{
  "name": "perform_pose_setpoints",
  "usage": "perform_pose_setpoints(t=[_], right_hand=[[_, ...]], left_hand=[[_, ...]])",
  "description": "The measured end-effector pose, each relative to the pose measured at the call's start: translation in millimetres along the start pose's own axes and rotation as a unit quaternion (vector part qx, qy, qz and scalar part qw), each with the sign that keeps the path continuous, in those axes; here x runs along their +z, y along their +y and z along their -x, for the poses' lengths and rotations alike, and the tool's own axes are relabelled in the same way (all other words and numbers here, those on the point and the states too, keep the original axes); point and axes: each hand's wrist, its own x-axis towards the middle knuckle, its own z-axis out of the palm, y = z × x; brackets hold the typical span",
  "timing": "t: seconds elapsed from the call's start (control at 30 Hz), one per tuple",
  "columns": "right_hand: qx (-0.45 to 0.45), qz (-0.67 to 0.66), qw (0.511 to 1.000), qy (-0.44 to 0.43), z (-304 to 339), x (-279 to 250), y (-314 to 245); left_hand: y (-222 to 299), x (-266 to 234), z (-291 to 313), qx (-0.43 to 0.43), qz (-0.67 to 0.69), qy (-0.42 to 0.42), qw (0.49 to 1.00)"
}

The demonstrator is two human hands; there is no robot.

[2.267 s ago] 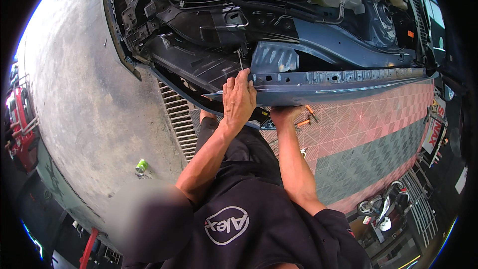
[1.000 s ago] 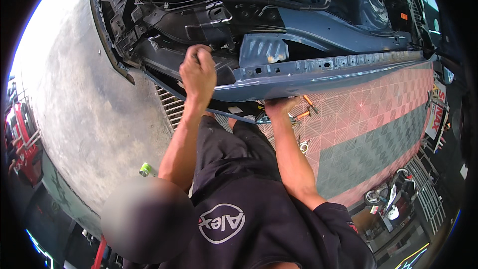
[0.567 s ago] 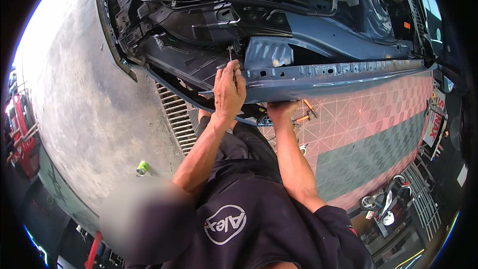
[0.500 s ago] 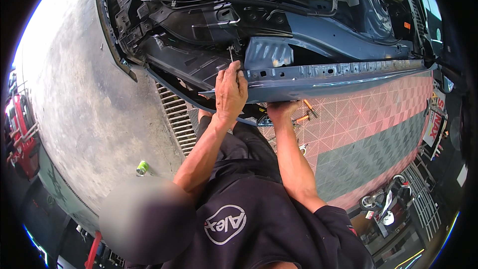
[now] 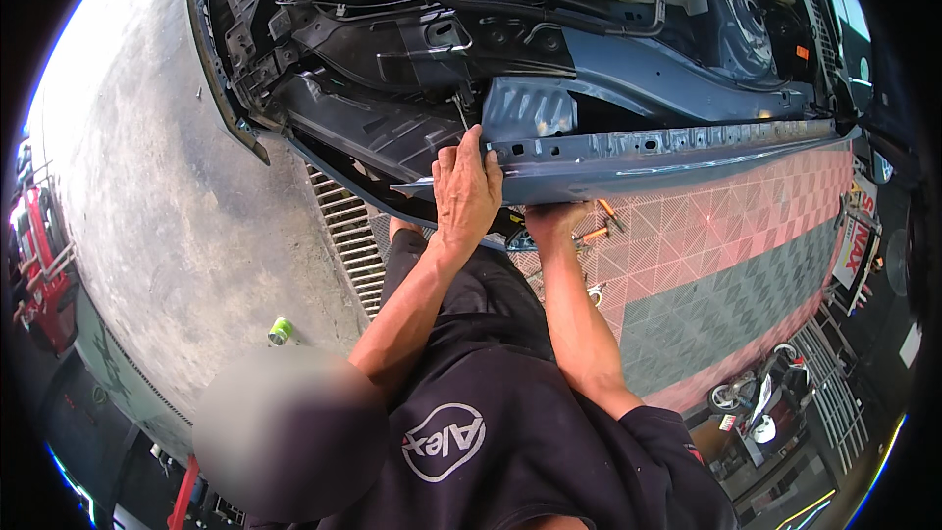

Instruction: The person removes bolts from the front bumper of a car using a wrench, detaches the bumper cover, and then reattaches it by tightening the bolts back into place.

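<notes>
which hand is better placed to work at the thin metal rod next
Probably the left hand: its fingertips are at the thin metal rod, while the right hand is partly hidden by the blue fender.

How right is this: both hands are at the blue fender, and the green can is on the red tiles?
Wrong on the can: the head view shows the green can on the concrete, not the red tiles. The left hand and right hand are indeed at the fender.
</notes>
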Motion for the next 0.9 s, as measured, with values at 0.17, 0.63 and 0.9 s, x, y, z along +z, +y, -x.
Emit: perform_pose_setpoints(t=[0.17,0.63,0.9], right_hand=[[-0.006,0.008,1.0,0.014,-1,0,0],[-0.001,0.0,1.0,0.025,8,8,-3],[-0.005,0.016,1.0,0.003,-2,-5,0]], left_hand=[[3,-13,-44,0.014,-0.007,0.05,0.999],[-25,-70,-94,-0.215,0.163,0.005,0.963],[-22,-25,-7,-0.042,0.122,0.024,0.991]])
